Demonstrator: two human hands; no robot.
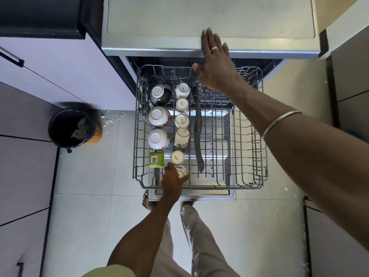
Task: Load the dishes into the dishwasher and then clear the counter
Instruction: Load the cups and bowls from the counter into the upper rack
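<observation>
The upper rack (199, 126) of the dishwasher (209, 50) is pulled out over the open door, and its left side is already well filled: three bowls (159, 116) sit upside down in a column at about 9 o'clock of the rack, with a green container (156, 159) just below them, and a column of upturned cups (181, 120) runs beside them toward the middle. The left hand (172, 181), at 7 o'clock of the rack, curls its fingers round a floral cup (181, 171) at the rack's front edge, just below the nearest cup in that column; this looks like one more cup being set in place. The right hand (216, 60) reaches to 12 o'clock, its fingers straight and lying flat on the front lip of the dishwasher's top, holding nothing. The right half of the rack, from 1 to 5 o'clock, carries no dishes that I can see. Loading seems partly done at best; the lower rack and the counter are out of view, so what is left there cannot be judged. A bin (74, 127) stands on the floor at 9 o'clock.
</observation>
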